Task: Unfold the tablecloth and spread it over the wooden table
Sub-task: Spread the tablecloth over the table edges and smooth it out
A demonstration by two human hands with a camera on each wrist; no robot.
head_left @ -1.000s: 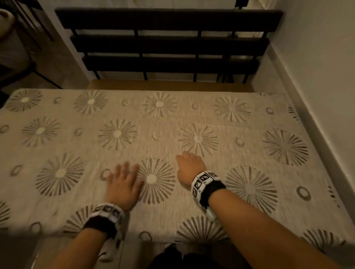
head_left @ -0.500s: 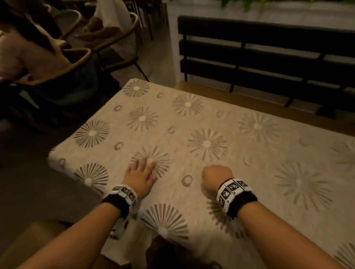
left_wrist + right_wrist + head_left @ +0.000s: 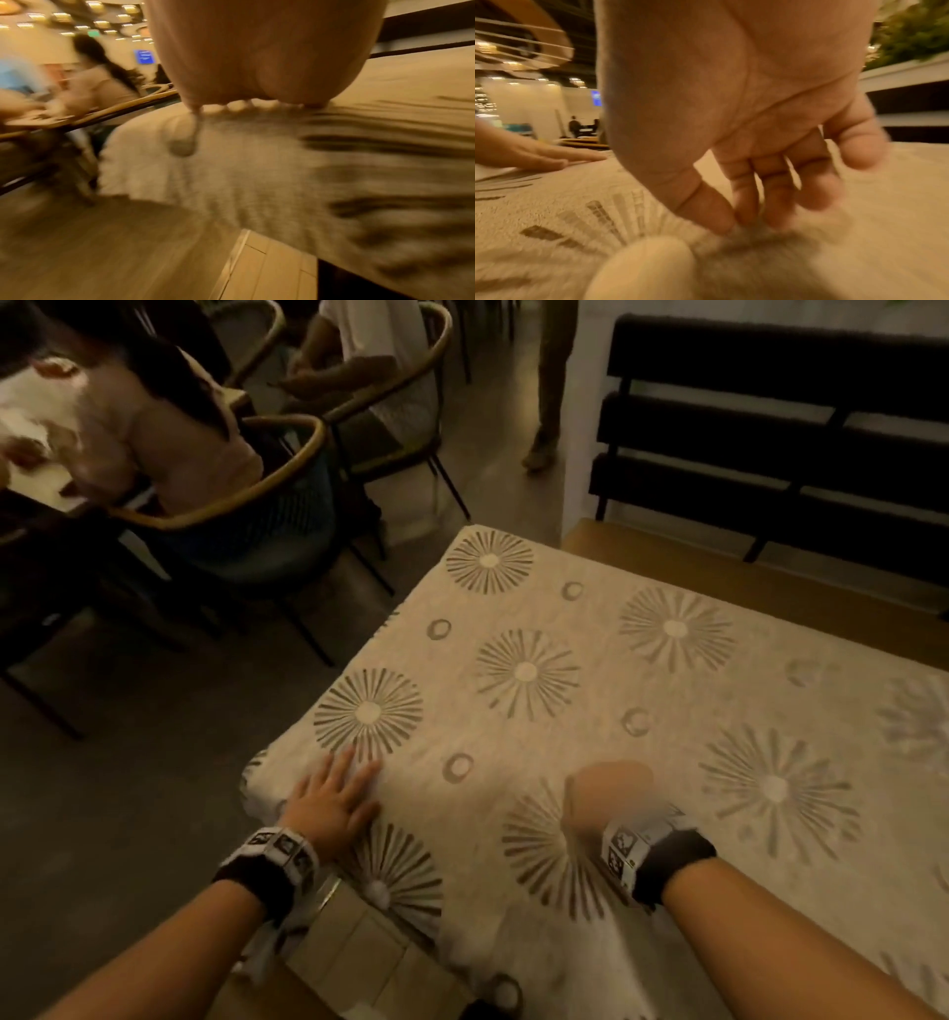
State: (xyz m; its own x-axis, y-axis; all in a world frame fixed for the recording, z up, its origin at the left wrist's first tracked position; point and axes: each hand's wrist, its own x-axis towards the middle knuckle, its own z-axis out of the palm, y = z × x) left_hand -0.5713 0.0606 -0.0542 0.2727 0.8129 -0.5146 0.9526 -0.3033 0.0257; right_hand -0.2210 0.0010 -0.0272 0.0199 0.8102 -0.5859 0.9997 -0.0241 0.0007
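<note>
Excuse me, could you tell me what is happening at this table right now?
A person is laying a patterned tablecloth over a table. It is already unfolded and covers the top. The left hand lies flat on it near the table's corner, fingers straight. The right hand is over the cloth with its fingers bent down, fingertips at the fabric; motion blur hides whether they pinch it.
</note>
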